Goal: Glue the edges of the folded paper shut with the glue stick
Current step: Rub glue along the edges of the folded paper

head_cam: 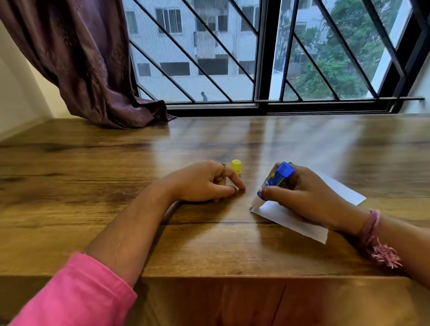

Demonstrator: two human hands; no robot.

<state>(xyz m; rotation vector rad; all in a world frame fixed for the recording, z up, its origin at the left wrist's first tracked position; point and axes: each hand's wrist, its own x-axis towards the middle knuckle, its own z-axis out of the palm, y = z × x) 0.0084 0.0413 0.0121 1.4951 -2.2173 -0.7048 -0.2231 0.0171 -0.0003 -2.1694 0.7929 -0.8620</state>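
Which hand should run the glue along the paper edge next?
Right. The right hand already grips the glue stick, tip down at the near-left corner of the paper. The left hand holds nothing and rests on the table beside the yellow cap.

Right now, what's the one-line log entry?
right hand: holds glue stick, tip on paper edge | left hand: resting on table | cap: off

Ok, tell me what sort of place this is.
Probably a room in a flat: a wooden desk against a barred window with a purple curtain, facing another apartment block.
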